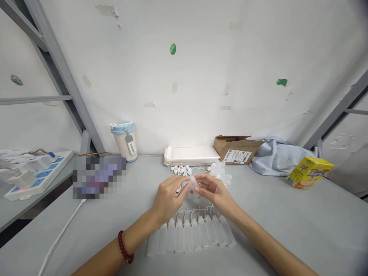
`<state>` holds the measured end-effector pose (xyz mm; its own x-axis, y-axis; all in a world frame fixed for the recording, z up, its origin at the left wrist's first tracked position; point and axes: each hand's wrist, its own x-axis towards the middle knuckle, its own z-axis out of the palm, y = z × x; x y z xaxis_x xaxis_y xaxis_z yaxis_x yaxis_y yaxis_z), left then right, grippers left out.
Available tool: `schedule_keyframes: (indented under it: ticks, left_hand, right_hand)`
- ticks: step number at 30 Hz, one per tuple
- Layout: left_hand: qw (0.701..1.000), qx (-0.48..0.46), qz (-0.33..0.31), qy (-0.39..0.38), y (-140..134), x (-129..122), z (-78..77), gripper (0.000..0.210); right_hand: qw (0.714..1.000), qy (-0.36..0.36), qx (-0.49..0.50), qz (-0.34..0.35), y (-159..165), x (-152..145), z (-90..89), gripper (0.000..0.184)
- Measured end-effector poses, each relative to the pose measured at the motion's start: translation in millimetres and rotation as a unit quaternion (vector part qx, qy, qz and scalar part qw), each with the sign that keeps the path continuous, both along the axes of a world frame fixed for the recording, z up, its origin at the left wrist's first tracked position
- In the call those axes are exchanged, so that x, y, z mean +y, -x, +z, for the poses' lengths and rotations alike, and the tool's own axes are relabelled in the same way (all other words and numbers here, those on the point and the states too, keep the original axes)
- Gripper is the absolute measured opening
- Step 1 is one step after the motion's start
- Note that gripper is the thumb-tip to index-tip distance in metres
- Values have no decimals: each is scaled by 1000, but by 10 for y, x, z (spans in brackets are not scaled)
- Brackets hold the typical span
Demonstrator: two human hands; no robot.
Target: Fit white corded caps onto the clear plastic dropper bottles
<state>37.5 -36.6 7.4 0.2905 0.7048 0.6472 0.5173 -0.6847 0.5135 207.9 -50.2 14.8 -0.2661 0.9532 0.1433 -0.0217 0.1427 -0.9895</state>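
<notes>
Above the middle of the desk, my right hand (pixel 212 191) grips a small translucent plastic bottle (pixel 194 188) between thumb and fingers. My left hand (pixel 170 194) is closed too, its thumb and forefinger pinched at the left side of the same bottle. A small white piece (pixel 178 190) shows under the left fingers; its kind is hard to make out. Nearer me lies a row of several translucent squeeze bottles (pixel 194 235) side by side, with thin looped strips at their necks. Beyond my hands sit a pile of small white caps (pixel 180 170) and more loose clear bottles (pixel 220 170).
At the wall stand a stack of white trays (pixel 191 155), an open cardboard box (pixel 238 150), a light blue cloth (pixel 277 157) and a tumbler (pixel 125 142). A yellow drink carton (pixel 309 173) is at right. On the left are a blurred-out device (pixel 99 178), its cable (pixel 61 234) and a power strip (pixel 43 178).
</notes>
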Motion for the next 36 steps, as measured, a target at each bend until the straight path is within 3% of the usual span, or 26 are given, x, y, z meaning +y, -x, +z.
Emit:
schedule_keyframes:
  ticks: [10,13,18,25,31,36]
  left_hand:
    - [999,-19,-32,1,-10,-7,-27,15]
    - [993,-41,-37,101,12,-21,39,20]
    - [953,-118,-63,270,67,1,116,31]
    - [948,-87,-63,301,83,14,159,32]
    - [936,-102,-74,328,88,12,182,27]
    - [922,-89,-88,367,84,-20,219,33]
  right_hand:
    - [1000,-14,19,12,-9,6,-38,34]
    - [1000,-21,2,17,-13,-2,-45,33]
    - [999,-24,-34,17,-19,-27,-53,34]
    - [994,-59,-97,6,-18,-39,-39,35]
    - [969,-167,-179,-22,-16,-31,-65,30]
    - [911,-322,-257,-38,-1,-38,-136,34]
